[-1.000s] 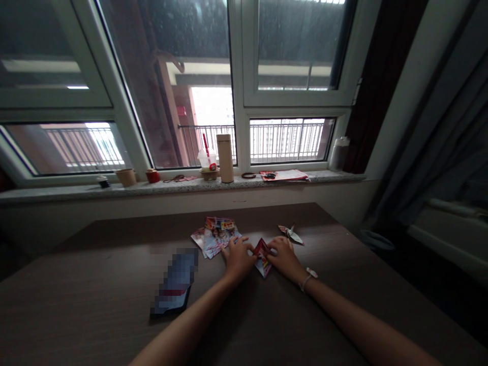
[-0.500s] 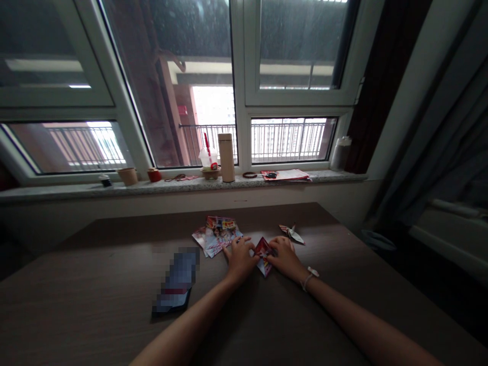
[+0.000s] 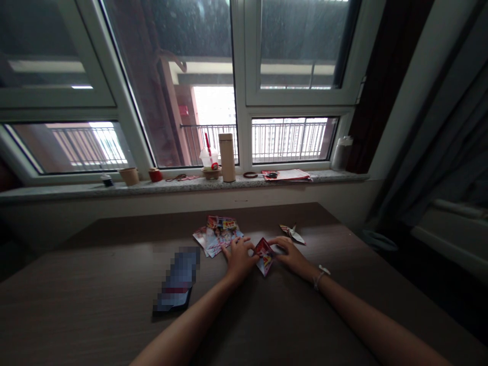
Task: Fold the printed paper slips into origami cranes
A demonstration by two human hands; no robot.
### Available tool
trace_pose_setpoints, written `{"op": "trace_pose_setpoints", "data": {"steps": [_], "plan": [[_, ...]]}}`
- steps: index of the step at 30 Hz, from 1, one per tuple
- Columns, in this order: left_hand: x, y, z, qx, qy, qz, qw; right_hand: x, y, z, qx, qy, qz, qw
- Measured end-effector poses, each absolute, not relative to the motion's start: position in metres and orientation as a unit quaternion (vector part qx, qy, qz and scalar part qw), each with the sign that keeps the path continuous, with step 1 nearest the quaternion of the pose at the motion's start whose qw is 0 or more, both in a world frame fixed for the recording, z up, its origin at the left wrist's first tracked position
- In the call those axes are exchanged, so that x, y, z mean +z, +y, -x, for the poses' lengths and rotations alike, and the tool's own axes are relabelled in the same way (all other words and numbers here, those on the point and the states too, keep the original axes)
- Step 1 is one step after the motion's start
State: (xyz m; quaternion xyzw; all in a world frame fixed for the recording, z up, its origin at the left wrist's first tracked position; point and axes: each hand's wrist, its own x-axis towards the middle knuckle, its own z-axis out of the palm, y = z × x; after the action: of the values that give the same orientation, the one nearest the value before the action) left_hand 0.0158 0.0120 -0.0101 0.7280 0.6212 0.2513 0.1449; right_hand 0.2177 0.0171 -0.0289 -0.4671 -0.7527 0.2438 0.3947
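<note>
A small folded piece of red printed paper [image 3: 264, 255] lies on the brown table [image 3: 95, 305] between my hands. My left hand [image 3: 239, 258] rests on its left edge with fingers curled, pressing it down. My right hand [image 3: 290, 255] touches its upper right side, fingers bent with the tips at the paper's top corner. A stack of colourful printed paper squares [image 3: 217, 235] lies just left of my left hand. A finished folded paper figure [image 3: 292, 233] sits behind my right hand.
A dark phone-like object, pixelated, [image 3: 178, 279] lies on the table to the left. The window sill [image 3: 114, 189] behind holds cups, a tall beige flask [image 3: 227, 157], scissors and red papers. Curtains hang at the right.
My right hand has shifted slightly right and outward along the folded paper, uncovering more of it. My left hand has stayed in place.
</note>
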Motion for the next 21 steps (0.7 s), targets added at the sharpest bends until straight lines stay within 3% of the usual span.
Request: {"op": "trace_pose_setpoints", "data": {"steps": [21], "plan": [[-0.009,0.01,-0.017,0.244,0.615,-0.738,0.133,-0.032,0.013,-0.209,0.174,-0.771,0.492,0.366]]}}
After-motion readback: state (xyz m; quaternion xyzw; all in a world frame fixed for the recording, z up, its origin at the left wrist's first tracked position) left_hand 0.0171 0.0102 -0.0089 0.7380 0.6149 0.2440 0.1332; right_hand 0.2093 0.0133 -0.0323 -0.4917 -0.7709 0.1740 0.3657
